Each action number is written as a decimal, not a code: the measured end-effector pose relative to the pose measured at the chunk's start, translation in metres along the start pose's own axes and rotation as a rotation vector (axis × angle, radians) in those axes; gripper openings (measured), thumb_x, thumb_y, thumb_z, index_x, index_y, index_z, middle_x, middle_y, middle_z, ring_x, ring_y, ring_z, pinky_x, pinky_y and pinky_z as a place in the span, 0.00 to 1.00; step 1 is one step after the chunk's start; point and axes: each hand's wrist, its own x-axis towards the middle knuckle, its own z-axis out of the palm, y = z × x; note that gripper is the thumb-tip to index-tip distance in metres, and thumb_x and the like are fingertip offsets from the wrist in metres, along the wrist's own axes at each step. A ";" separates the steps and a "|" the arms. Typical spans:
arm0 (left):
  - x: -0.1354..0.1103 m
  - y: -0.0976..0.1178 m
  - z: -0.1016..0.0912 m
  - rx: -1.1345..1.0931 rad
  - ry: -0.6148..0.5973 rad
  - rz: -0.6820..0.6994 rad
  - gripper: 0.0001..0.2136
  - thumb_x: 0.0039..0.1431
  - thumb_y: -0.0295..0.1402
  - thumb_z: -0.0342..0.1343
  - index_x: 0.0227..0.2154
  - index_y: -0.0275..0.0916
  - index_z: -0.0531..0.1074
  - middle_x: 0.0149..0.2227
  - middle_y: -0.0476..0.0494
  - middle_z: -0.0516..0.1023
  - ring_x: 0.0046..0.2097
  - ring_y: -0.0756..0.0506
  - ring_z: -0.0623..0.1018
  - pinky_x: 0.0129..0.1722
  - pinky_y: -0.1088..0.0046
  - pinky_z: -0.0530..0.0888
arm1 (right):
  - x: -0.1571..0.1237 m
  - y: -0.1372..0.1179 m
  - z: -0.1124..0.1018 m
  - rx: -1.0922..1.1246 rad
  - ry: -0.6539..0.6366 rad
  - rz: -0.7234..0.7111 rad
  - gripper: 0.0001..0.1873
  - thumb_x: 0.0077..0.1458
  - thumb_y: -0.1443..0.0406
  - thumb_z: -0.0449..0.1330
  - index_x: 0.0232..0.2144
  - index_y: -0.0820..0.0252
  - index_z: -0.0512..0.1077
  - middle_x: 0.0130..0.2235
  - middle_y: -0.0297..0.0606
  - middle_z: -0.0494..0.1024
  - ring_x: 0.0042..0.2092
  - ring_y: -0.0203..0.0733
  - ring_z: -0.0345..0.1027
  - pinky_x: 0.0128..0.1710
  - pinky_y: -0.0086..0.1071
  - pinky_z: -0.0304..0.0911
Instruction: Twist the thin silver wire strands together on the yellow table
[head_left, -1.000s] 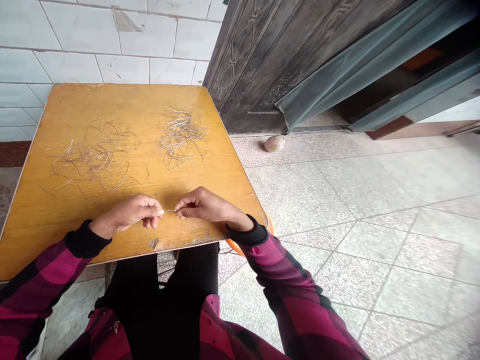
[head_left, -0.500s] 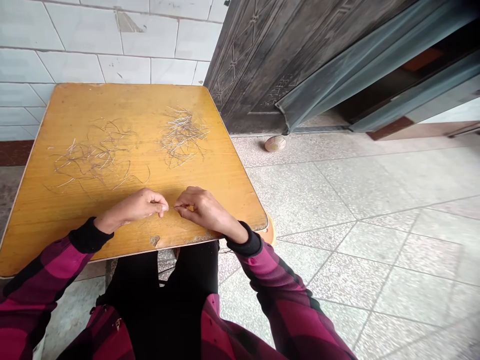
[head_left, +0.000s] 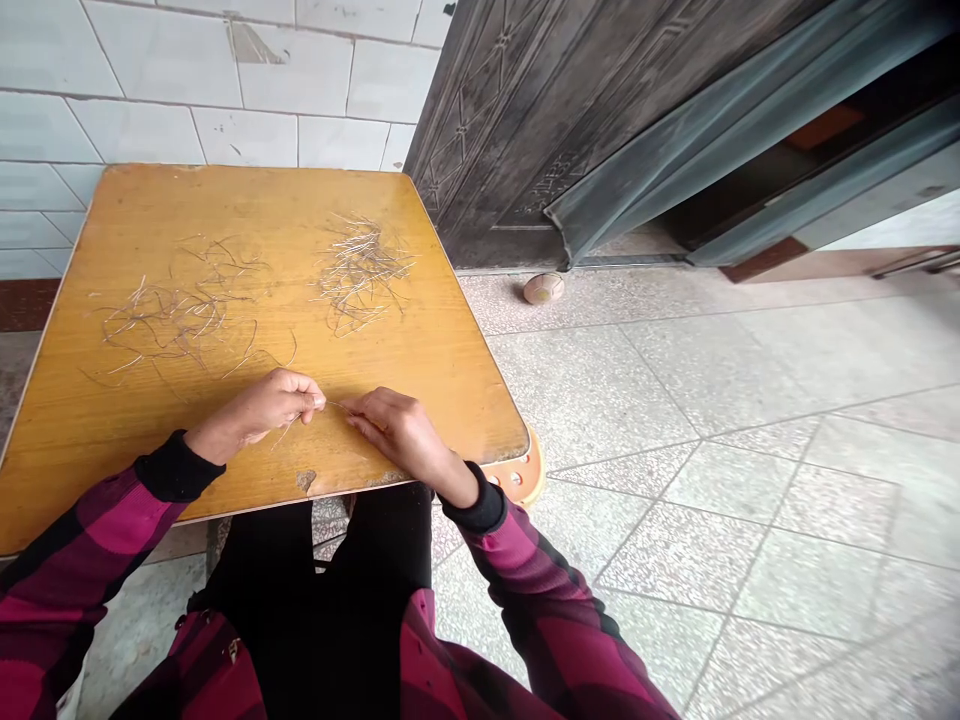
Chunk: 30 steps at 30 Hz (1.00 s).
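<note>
My left hand (head_left: 271, 405) and my right hand (head_left: 391, 430) rest on the near part of a yellow wooden table (head_left: 225, 200), fingertips almost touching. Both pinch the ends of one thin pale strand (head_left: 337, 406) stretched between them; a loose end hangs below my left fingers. Farther up the table lie two heaps of the same thin strands: a spread, tangled heap (head_left: 176, 315) at the left and a denser, tidier heap (head_left: 360, 268) at the right. Both sleeves are magenta-and-black plaid with black cuffs.
A white tiled wall stands behind the table. A dark metal door (head_left: 540, 110) leans at the right, a small ball (head_left: 543, 288) at its foot. An orange stool edge (head_left: 521, 470) shows under the table's right corner. Speckled floor tiles spread to the right.
My right hand has slid down and left, turning its wrist toward me. The left hand has shifted slightly up; the strand between them is now shorter and tilted.
</note>
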 end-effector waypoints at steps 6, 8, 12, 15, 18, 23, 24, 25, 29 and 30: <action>-0.001 0.002 0.000 -0.029 -0.003 -0.008 0.11 0.50 0.39 0.55 0.20 0.37 0.65 0.19 0.54 0.63 0.18 0.57 0.56 0.17 0.78 0.51 | -0.007 -0.010 0.008 -0.158 0.034 0.093 0.15 0.66 0.63 0.51 0.41 0.63 0.76 0.36 0.44 0.79 0.36 0.40 0.70 0.37 0.31 0.63; -0.002 0.003 0.000 -0.023 -0.005 -0.005 0.12 0.50 0.39 0.55 0.19 0.37 0.64 0.18 0.54 0.61 0.17 0.57 0.55 0.17 0.78 0.51 | -0.006 -0.012 0.010 -0.193 0.035 0.109 0.15 0.66 0.63 0.50 0.40 0.63 0.76 0.34 0.43 0.79 0.35 0.40 0.70 0.36 0.30 0.62; -0.003 0.003 0.002 -0.034 -0.003 0.006 0.12 0.49 0.38 0.55 0.19 0.37 0.64 0.18 0.54 0.62 0.18 0.57 0.56 0.18 0.79 0.51 | -0.006 -0.013 0.011 -0.182 0.044 0.173 0.14 0.64 0.64 0.51 0.36 0.61 0.77 0.31 0.40 0.78 0.32 0.38 0.69 0.32 0.28 0.58; -0.003 0.003 0.004 -0.046 0.007 -0.007 0.10 0.49 0.37 0.55 0.20 0.36 0.65 0.19 0.54 0.63 0.18 0.57 0.56 0.17 0.79 0.52 | -0.006 -0.014 0.014 -0.158 0.050 0.241 0.13 0.63 0.65 0.52 0.34 0.61 0.76 0.28 0.39 0.76 0.28 0.36 0.67 0.29 0.28 0.56; -0.003 0.003 0.004 -0.049 0.017 -0.017 0.09 0.50 0.35 0.55 0.20 0.36 0.65 0.19 0.53 0.65 0.17 0.57 0.56 0.17 0.79 0.52 | -0.006 -0.013 0.018 -0.094 0.067 0.269 0.13 0.63 0.65 0.52 0.34 0.61 0.75 0.28 0.39 0.76 0.28 0.35 0.66 0.29 0.27 0.57; -0.002 0.003 -0.003 -0.087 0.078 -0.012 0.07 0.49 0.34 0.54 0.22 0.35 0.67 0.20 0.53 0.65 0.17 0.57 0.57 0.16 0.80 0.52 | -0.010 -0.008 0.024 0.080 0.184 0.285 0.12 0.63 0.64 0.53 0.38 0.60 0.76 0.34 0.42 0.79 0.34 0.39 0.72 0.35 0.29 0.64; -0.002 0.003 -0.004 -0.101 0.086 -0.017 0.07 0.49 0.34 0.55 0.23 0.35 0.67 0.20 0.53 0.65 0.18 0.57 0.57 0.16 0.80 0.52 | -0.011 -0.008 0.025 0.112 0.202 0.295 0.12 0.63 0.64 0.53 0.40 0.60 0.76 0.35 0.42 0.79 0.35 0.40 0.72 0.36 0.30 0.65; -0.001 0.004 -0.005 -0.114 0.090 -0.020 0.07 0.49 0.33 0.55 0.23 0.35 0.68 0.20 0.53 0.65 0.18 0.57 0.57 0.16 0.80 0.52 | -0.013 -0.008 0.026 0.139 0.216 0.308 0.13 0.63 0.65 0.53 0.42 0.59 0.76 0.36 0.42 0.79 0.36 0.41 0.73 0.37 0.31 0.66; -0.001 0.004 -0.009 -0.144 0.100 -0.012 0.07 0.48 0.32 0.56 0.22 0.35 0.67 0.20 0.53 0.65 0.18 0.58 0.56 0.17 0.81 0.52 | -0.020 -0.014 0.031 0.197 0.232 0.367 0.15 0.63 0.65 0.53 0.48 0.61 0.75 0.32 0.41 0.78 0.32 0.40 0.72 0.37 0.32 0.67; -0.001 0.004 -0.010 -0.147 0.101 -0.009 0.07 0.48 0.32 0.56 0.21 0.34 0.67 0.19 0.53 0.65 0.18 0.58 0.56 0.17 0.81 0.52 | -0.022 -0.016 0.031 0.208 0.231 0.378 0.16 0.63 0.65 0.52 0.49 0.61 0.74 0.31 0.40 0.77 0.31 0.39 0.72 0.36 0.32 0.67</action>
